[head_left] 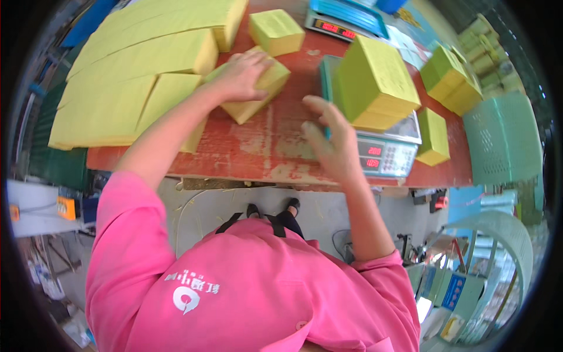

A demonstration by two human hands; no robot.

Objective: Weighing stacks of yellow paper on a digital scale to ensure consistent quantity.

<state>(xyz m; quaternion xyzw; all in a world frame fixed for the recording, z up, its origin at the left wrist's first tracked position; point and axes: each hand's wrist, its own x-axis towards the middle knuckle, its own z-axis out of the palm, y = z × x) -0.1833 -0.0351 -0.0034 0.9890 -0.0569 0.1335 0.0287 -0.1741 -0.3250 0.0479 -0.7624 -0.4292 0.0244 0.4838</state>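
Observation:
My left hand [241, 76] lies on top of a yellow paper block [272, 79], its fingers spread across it and the thumb toward the near right side. To the right, my right hand [333, 138] hovers with fingers and thumb apart and nothing between them, slightly blurred. It is just left of a digital scale [390, 155] with lit red digits. A tall stack of yellow paper [381, 82] stands on the scale's pan. Beyond my left hand sits another yellow block [277, 32].
Rows of yellow paper stacks [111, 105] fill the left of the worn red table [252, 158]. More yellow blocks [434, 138] stand right of the scale, beside a green perforated basket [504, 138]. A second scale [346, 23] is at the far side.

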